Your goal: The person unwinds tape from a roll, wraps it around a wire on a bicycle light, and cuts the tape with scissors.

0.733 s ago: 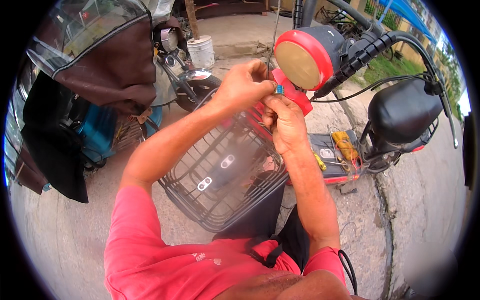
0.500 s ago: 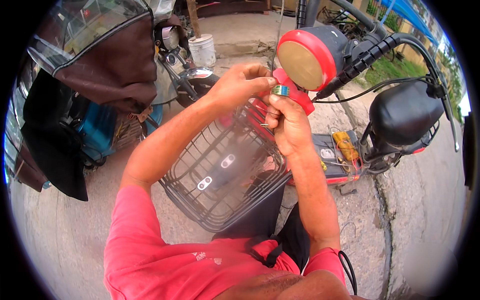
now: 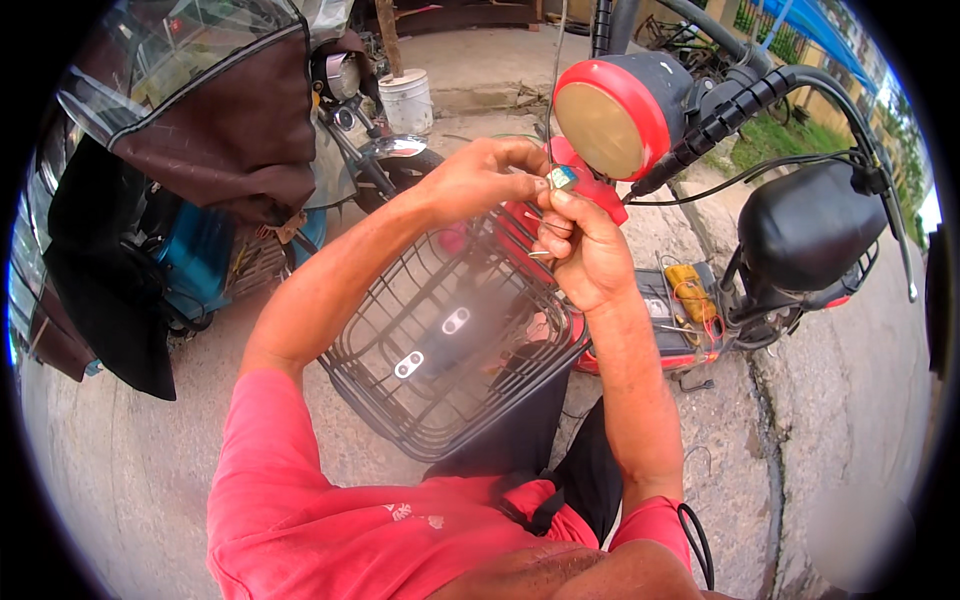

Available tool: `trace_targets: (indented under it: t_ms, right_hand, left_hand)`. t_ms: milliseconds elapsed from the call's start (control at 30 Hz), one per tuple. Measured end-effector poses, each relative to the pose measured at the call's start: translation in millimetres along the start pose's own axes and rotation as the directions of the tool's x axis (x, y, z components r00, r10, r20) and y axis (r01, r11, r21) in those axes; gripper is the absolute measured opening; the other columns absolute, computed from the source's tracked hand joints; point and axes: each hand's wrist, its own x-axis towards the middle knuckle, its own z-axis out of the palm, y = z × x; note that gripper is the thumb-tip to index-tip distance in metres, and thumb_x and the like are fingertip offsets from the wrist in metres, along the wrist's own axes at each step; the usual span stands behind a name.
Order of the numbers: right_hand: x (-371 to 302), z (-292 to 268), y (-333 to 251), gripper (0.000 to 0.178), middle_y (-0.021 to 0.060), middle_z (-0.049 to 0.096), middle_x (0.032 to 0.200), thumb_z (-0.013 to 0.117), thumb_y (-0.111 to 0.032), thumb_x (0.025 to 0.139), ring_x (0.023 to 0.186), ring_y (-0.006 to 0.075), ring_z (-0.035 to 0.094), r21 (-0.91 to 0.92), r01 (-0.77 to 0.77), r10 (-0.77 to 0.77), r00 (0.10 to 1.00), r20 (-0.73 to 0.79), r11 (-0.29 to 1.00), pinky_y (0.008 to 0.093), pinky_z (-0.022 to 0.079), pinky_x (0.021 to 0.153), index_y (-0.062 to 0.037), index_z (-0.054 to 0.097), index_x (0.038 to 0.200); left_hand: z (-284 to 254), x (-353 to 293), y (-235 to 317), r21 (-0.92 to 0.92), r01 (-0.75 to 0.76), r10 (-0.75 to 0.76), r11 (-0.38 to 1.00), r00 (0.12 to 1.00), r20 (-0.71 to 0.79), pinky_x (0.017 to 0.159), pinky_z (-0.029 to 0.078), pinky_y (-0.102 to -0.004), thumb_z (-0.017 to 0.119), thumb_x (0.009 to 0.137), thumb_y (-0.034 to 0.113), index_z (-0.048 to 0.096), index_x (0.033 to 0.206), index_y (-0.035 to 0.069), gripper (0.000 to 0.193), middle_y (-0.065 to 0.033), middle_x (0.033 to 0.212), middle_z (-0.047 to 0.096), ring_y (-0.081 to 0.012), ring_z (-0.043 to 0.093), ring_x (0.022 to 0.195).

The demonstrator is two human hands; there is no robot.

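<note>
A small blue-and-green block (image 3: 563, 178) with pale marks is pinched between my hands, just below the red-rimmed headlight (image 3: 612, 120) of an electric scooter. My left hand (image 3: 493, 178) is closed, thumb and forefinger meeting at the block's left side. From below, my right hand (image 3: 588, 245) grips it with the thumb, its other fingers curled. A thin metal piece (image 3: 540, 254) sticks out from those curled fingers. One thin dark cable (image 3: 554, 90) runs upward from beside the block. Under my forearms lies the black wire basket (image 3: 440, 440).
On the scooter's footboard sits a yellow meter-like device (image 3: 690, 290) with red wires, beside the black seat (image 3: 815, 230). A brown-covered vehicle (image 3: 225, 130) stands at left, near a white bucket (image 3: 406, 100). Cracked concrete (image 3: 720, 450) lies below.
The block has turned between my fingers and now shows a paler face. My left hand has dipped slightly; the basket has shifted a little to the right at its near rim.
</note>
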Motion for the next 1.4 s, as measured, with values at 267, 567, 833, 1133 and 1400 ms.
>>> trace_targets:
  t_ms: [267, 567, 833, 1133, 1400]
  right_hand:
    - [1, -4, 0, 0.020, -0.0050, 0.043, 0.070, 0.064, -0.020, 0.096, 0.058, 0.0072, 0.042, -0.036, 0.024, -0.025, 0.999, -0.032, 0.999, 0.0239, 0.037, 0.058, -0.0007, 0.066, 0.098]
    - [-2, 5, -3, 0.017, -0.0040, 0.044, 0.068, 0.064, -0.014, 0.095, 0.056, 0.0065, 0.040, -0.201, 0.079, -0.103, 0.988, -0.112, 0.976, 0.0216, 0.036, 0.054, 0.0022, 0.067, 0.092]
    - [-4, 15, 0, 0.010, -0.0036, 0.054, 0.069, 0.068, -0.010, 0.092, 0.055, 0.0054, 0.042, -0.391, 0.148, -0.239, 0.951, -0.196, 0.909, 0.0221, 0.037, 0.051, -0.0006, 0.068, 0.090]
    - [-6, 26, 18, 0.012, 0.0037, 0.071, 0.081, 0.071, -0.012, 0.092, 0.074, 0.0078, 0.062, -0.794, 0.314, -0.611, 0.787, -0.088, 0.520, 0.0270, 0.050, 0.069, -0.0001, 0.071, 0.094]
    - [-4, 25, 36, 0.015, 0.0076, 0.073, 0.090, 0.073, -0.011, 0.092, 0.082, 0.0128, 0.065, -0.745, 0.422, -0.702, 0.707, -0.087, 0.517, 0.0299, 0.052, 0.075, 0.0023, 0.071, 0.100]
  left_hand:
    - [-5, -4, -3, 0.008, -0.092, 0.093, 0.996, 0.995, -0.035, 0.086, 0.049, -0.0310, 0.066, 0.084, 0.015, 0.060, 0.086, 0.002, 0.015, -0.0104, 0.108, 0.068, -0.0145, 0.062, 0.095]
    - [1, -17, 12, 0.054, -0.028, 0.030, 0.998, 0.998, -0.047, 0.079, 0.050, -0.0314, 0.063, 0.089, 0.015, 0.065, 0.094, -0.002, 0.018, -0.0064, 0.099, 0.066, -0.0129, 0.059, 0.088]
    - [-2, -24, 13, 0.152, -0.164, 0.175, 0.975, 0.982, -0.065, 0.078, 0.048, -0.0302, 0.062, 0.090, 0.015, 0.065, 0.093, -0.001, 0.017, -0.0032, 0.091, 0.062, -0.0123, 0.058, 0.086]
    - [8, -33, 33, 0.506, -0.367, 0.464, 0.780, 0.883, -0.075, 0.078, 0.050, -0.0339, 0.066, 0.086, 0.013, 0.067, 0.090, 0.000, 0.013, -0.0094, 0.088, 0.065, -0.0227, 0.062, 0.085]
    - [12, -40, 44, 0.410, -0.272, 0.329, 0.870, 0.941, -0.075, 0.081, 0.050, -0.0345, 0.074, 0.090, 0.028, 0.072, 0.101, 0.001, 0.029, -0.0077, 0.102, 0.066, -0.0201, 0.062, 0.092]
